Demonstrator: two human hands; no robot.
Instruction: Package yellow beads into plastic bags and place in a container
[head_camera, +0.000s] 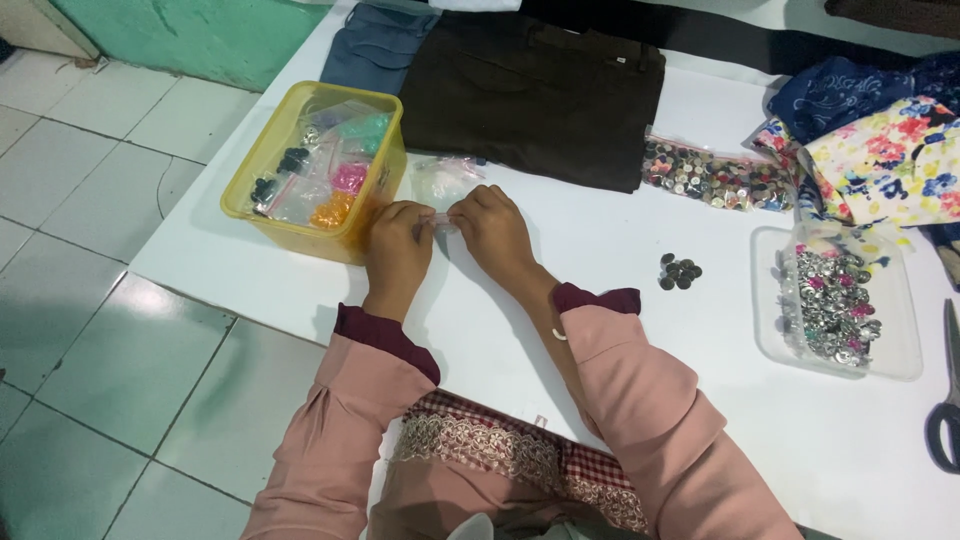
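we pinched a small clear plastic bag (443, 222) between our left hand (397, 243) and right hand (492, 232), just right of the yellow plastic tub (262, 160); its seal seemed still unfinished. dark loose buttons (680, 271) lay farther right, unbagged.

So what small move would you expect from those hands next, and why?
Probably pulling the small clear bag open. The left hand and right hand both pinch its top edge between them, beside the yellow tub of similar bags. What is inside it cannot be seen.
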